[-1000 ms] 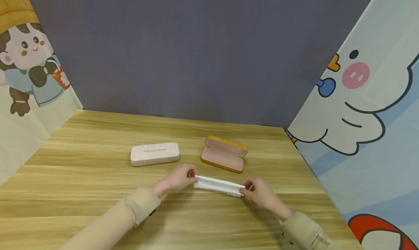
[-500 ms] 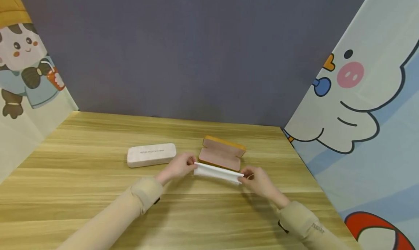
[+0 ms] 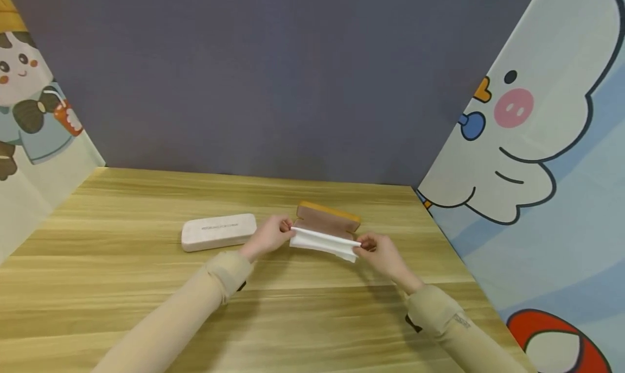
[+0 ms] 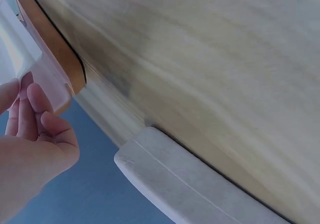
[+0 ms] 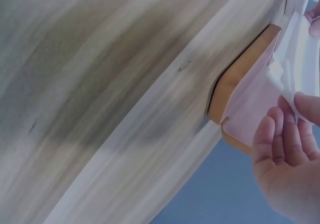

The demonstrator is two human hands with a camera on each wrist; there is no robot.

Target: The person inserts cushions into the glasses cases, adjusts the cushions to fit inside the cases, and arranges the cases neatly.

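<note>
A folded white cloth (image 3: 324, 242) is stretched in a narrow strip between my two hands. My left hand (image 3: 271, 234) pinches its left end between thumb and fingers, and my right hand (image 3: 383, 254) pinches the right end. Just behind the strip, an orange glasses case (image 3: 328, 217) stands with its lid raised, showing a pinkish lining. The cloth overlaps the front of this case in the head view and hides most of its lower half. Both wrist views show the cloth close against the open case (image 4: 57, 44).
A closed white glasses case (image 3: 218, 232) with dark lettering lies left of my left hand. Everything is on a wood-grain table (image 3: 312, 324). A dark grey panel (image 3: 259, 80) rises at its back edge, with cartoon-printed panels at both sides.
Both hands have moved forward with the cloth, from in front of the open orange case to over its front part. The head view has shifted slightly to the right.
</note>
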